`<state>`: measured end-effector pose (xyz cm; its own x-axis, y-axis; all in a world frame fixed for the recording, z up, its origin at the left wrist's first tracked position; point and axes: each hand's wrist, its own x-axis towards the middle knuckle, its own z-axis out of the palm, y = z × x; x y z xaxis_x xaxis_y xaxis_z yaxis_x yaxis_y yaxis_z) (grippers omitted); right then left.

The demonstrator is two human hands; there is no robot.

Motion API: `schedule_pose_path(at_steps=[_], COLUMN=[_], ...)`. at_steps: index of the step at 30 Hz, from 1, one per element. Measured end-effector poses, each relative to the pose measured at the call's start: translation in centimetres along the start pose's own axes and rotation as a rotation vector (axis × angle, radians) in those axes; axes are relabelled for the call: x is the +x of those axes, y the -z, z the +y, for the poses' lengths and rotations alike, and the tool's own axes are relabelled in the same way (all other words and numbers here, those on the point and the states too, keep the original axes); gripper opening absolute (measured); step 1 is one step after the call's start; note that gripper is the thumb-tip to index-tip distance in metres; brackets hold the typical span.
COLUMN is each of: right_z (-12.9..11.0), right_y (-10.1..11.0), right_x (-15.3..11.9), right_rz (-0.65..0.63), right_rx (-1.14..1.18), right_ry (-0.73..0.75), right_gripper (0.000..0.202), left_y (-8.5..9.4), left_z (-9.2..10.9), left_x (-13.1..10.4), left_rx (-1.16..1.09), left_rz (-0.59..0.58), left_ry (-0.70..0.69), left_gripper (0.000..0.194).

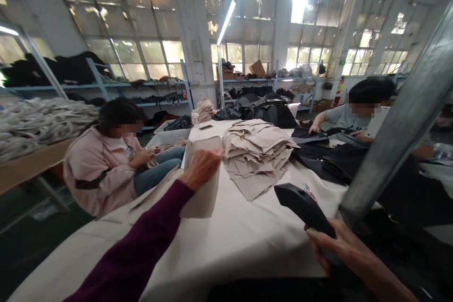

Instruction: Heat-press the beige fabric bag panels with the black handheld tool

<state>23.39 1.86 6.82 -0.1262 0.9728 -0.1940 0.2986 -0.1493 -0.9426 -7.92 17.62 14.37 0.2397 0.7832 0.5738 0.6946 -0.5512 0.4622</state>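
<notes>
My left hand reaches forward in a dark purple sleeve over a flat beige fabric panel on the table. Its fingers are smeared by motion, so whether they pinch the panel cannot be made out. Just right of it rises a messy pile of beige fabric pieces, with small brass-coloured bits showing among them. At the lower right, my right hand is wrapped round the grip of a black curved handheld tool. The tool's wide head points up and left, above the cloth-covered table.
A slanting metal post stands close on the right. Beyond it, a person handles black bags. Another person in a pink jacket sits at the left. A phone lies farther back, near blue shelves.
</notes>
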Motion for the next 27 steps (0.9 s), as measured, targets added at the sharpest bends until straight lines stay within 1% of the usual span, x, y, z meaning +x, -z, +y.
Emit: schedule_pose_path(at_steps=[2,4,5,6,7,8,10,11,14,16,19,23,25,27], right_z=[1.0,2.0,2.5,2.9,3.3,3.7,4.1,4.1,4.1,4.1,4.5,5.0,4.8,4.2], right_y=[0.3,0.6,0.7,0.8,0.9,0.9,0.7,0.5,-0.5,-1.4,-2.8,-4.3,-4.4,-4.1], right_x=[-1.0,-2.1,-2.7,-3.2,-3.7,-4.1,-4.6,-4.6,-3.9,-2.9,-1.4,1.0,2.4,3.6], right_rz=[0.013,0.022,0.019,0.013,0.005,-0.005,-0.024,-0.033,-0.073,-0.091,-0.099,-0.100,-0.059,0.002], right_rx=[-0.014,-0.035,-0.046,-0.055,-0.067,-0.089,-0.155,-0.186,-0.200,-0.162,-0.124,-0.116,-0.132,-0.156], right_ry=[-0.037,-0.071,-0.090,-0.110,-0.132,-0.145,-0.149,-0.147,-0.154,-0.171,-0.171,-0.196,-0.218,-0.237], right_gripper=[0.037,0.036,0.037,0.037,0.038,0.038,0.038,0.037,0.032,0.027,0.021,0.017,0.018,0.021], left_y=[-5.2,-10.3,-12.5,-14.4,-15.7,-16.6,-17.3,-17.2,-16.6,-16.3,-16.6,-16.9,-17.1,-17.2], left_z=[1.5,2.4,2.7,2.9,3.0,2.8,2.1,1.6,0.1,-0.5,-0.5,-0.5,-0.7,-0.9], left_x=[-1.8,-4.7,-6.5,-8.2,-9.8,-11.2,-13.5,-14.3,-15.8,-16.4,-16.8,-16.8,-16.8,-16.9], left_rx=[0.063,0.092,0.094,0.090,0.079,0.068,0.045,0.039,0.047,0.058,0.052,0.065,0.084,0.100], left_rz=[-0.198,-0.362,-0.432,-0.486,-0.524,-0.544,-0.544,-0.512,-0.356,-0.287,-0.294,-0.342,-0.360,-0.364], left_ry=[-0.125,-0.218,-0.252,-0.275,-0.289,-0.292,-0.264,-0.223,-0.083,-0.052,-0.065,-0.065,-0.079,-0.082], left_gripper=[0.012,0.014,0.013,0.012,0.011,0.010,0.011,0.014,0.022,0.021,0.017,0.015,0.016,0.016])
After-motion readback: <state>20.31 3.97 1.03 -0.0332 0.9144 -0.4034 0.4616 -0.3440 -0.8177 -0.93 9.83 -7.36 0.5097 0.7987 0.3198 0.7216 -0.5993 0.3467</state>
